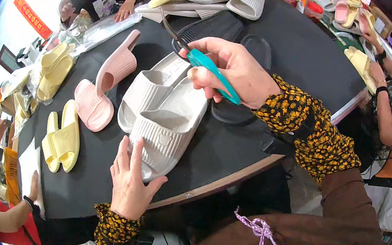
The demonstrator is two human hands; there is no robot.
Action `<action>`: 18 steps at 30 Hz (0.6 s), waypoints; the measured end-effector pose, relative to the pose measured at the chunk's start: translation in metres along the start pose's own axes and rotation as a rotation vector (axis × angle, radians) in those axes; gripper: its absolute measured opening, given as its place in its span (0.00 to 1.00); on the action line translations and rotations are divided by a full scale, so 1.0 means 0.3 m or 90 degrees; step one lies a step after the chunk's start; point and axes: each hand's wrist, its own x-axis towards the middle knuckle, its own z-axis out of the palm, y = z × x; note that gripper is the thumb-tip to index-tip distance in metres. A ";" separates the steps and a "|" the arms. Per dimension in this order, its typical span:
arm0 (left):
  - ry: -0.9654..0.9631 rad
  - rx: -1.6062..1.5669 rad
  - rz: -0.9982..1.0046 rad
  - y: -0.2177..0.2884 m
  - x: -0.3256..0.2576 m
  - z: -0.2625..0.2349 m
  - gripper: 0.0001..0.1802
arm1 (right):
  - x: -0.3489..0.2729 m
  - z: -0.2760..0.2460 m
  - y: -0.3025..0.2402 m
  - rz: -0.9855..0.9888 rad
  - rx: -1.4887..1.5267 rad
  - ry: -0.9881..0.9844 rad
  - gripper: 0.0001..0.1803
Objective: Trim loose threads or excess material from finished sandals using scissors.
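Grey slippers (168,121), matte with ribbed straps (157,150) and one small rounded emblem (164,139), are laid right of the pink slippers (94,105). The nearer is touched by the spread left hand (131,179); teal-handled scissors (208,68) are gripped by the right hand (244,73).

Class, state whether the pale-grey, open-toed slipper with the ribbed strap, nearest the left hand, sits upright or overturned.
Upright: the pale-grey slipper by the left hand shows its ribbed strap uppermost and its footbed facing up.
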 end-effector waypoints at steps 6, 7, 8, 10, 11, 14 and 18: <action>0.039 -0.016 0.012 0.017 -0.001 0.008 0.47 | 0.010 0.018 -0.013 0.007 0.063 -0.001 0.24; 0.044 -0.025 0.014 0.018 0.002 0.007 0.46 | 0.013 0.024 -0.009 0.008 0.077 -0.002 0.24; 0.046 -0.024 0.012 0.015 0.006 0.010 0.46 | 0.017 0.028 -0.003 0.007 0.077 -0.005 0.24; 0.092 -0.035 0.030 0.008 0.016 0.018 0.45 | 0.027 0.035 0.009 0.009 0.057 -0.012 0.23; 0.094 -0.034 0.027 0.008 0.026 0.021 0.45 | 0.029 0.037 0.013 0.009 0.058 -0.015 0.23; 0.091 -0.007 0.050 0.030 0.071 0.036 0.43 | 0.036 0.022 0.039 0.029 0.061 -0.011 0.23; 0.089 0.021 0.064 0.044 0.098 0.034 0.42 | 0.037 0.013 0.071 0.083 0.076 -0.011 0.18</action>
